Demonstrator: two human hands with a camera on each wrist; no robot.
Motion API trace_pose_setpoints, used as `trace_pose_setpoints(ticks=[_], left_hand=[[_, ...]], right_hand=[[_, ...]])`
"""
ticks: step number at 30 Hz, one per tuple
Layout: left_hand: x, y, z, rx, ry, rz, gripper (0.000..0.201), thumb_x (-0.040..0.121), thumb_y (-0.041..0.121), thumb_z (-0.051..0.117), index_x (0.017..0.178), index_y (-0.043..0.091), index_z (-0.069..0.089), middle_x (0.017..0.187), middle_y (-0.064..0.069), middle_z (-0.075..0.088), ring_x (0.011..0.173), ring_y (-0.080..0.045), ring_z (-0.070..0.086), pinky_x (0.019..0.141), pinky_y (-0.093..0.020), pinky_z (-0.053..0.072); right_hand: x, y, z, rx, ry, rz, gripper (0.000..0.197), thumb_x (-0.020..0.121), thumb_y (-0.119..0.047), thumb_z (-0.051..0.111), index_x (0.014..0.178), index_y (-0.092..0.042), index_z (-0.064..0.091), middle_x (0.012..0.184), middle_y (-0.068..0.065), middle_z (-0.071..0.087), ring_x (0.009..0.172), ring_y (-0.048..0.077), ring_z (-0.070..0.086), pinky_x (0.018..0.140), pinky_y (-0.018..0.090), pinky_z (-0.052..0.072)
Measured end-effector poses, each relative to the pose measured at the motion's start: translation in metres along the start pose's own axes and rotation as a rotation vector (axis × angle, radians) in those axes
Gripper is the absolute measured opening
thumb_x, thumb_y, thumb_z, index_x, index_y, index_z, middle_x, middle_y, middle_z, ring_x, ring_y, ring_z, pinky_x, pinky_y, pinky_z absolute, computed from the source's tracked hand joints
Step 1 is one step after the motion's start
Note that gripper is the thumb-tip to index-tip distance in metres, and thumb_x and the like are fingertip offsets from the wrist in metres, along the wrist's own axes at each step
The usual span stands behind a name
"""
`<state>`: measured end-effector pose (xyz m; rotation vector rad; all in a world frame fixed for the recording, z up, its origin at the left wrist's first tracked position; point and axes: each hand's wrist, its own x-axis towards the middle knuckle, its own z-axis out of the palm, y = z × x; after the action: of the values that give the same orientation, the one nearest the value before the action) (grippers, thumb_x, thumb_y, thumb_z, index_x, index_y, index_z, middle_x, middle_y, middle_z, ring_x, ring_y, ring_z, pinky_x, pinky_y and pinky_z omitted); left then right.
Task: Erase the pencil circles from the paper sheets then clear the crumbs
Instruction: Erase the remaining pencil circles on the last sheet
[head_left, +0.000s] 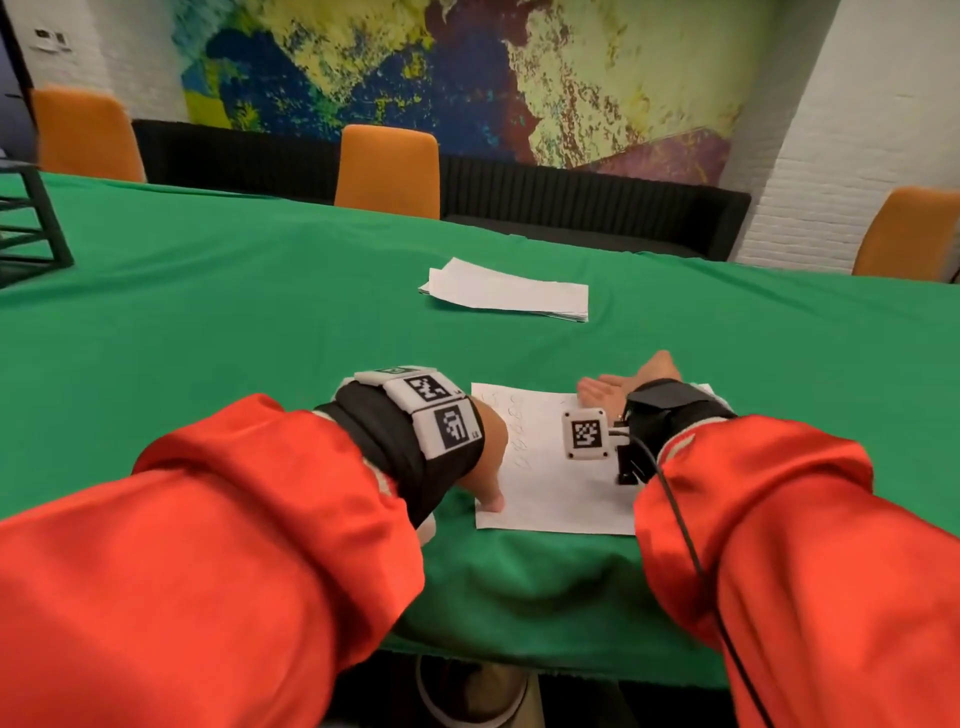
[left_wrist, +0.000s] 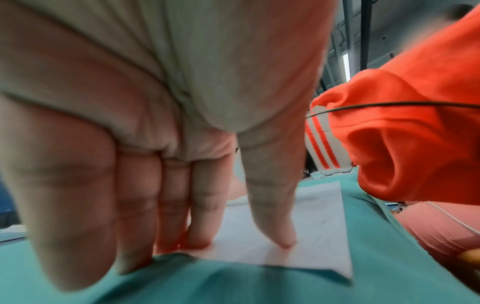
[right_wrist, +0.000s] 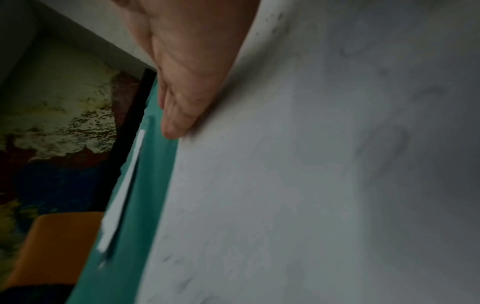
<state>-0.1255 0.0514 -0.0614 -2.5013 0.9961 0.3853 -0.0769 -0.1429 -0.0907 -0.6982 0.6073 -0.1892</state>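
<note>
A white paper sheet (head_left: 545, 488) lies near the table's front edge, with faint pencil circles (head_left: 514, 421) down its left side. My left hand (head_left: 485, 467) presses straight fingertips (left_wrist: 283, 236) onto the sheet's (left_wrist: 317, 226) left edge. My right hand (head_left: 623, 387) stands on its edge with flat straight fingers at the sheet's far right part. In the right wrist view the side of that hand (right_wrist: 187, 86) lies against the paper (right_wrist: 311, 164), where small dark crumbs (right_wrist: 275, 22) and smudges show. No eraser is in sight.
A stack of white sheets (head_left: 506, 291) lies farther back on the green tablecloth (head_left: 234, 322). Orange chairs (head_left: 387, 171) stand along the far side. A dark rack (head_left: 26, 228) sits at the far left.
</note>
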Motion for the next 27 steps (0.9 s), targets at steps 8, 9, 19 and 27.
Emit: trace_pose_setpoints(ticks=[8,9,19,27], left_hand=[[-0.002,0.001,-0.001,0.001,0.014,0.018,0.041,0.097,0.037,0.049,0.13,0.012,0.054,0.13,-0.007,0.057,0.105,-0.022,0.052,0.074,-0.024,0.034],[-0.003,0.0,-0.001,0.004,0.001,0.027,0.042,0.097,0.037,0.049,0.129,0.012,0.054,0.129,-0.006,0.057,0.096,-0.02,0.049,0.07,-0.027,0.035],[-0.003,-0.001,-0.002,-0.037,-0.021,0.009,0.04,0.096,0.039,0.05,0.117,0.007,0.061,0.122,-0.01,0.061,0.097,-0.025,0.054,0.072,-0.023,0.03],[-0.007,-0.001,-0.001,-0.045,-0.027,0.003,0.042,0.099,0.033,0.045,0.135,0.011,0.05,0.132,-0.008,0.055,0.085,-0.018,0.045,0.029,-0.006,0.028]], right_hand=[[-0.004,0.052,0.027,-0.021,-0.194,0.163,0.082,0.096,-0.057,0.005,0.143,0.009,0.022,0.149,0.025,0.026,0.139,0.034,0.025,0.112,0.042,0.02],[-0.002,0.052,0.022,-0.016,-0.188,0.166,0.082,0.096,-0.056,0.005,0.142,0.009,0.022,0.149,0.024,0.026,0.139,0.034,0.025,0.112,0.042,0.02],[-0.006,-0.019,0.001,0.09,-0.051,-0.065,0.082,0.095,-0.061,0.012,0.143,0.005,0.025,0.149,0.024,0.027,0.139,0.032,0.026,0.113,0.038,0.022],[-0.006,0.038,0.016,-0.116,-0.166,0.195,0.081,0.096,-0.056,0.003,0.141,0.007,0.026,0.146,0.028,0.029,0.137,0.038,0.029,0.109,0.043,0.024]])
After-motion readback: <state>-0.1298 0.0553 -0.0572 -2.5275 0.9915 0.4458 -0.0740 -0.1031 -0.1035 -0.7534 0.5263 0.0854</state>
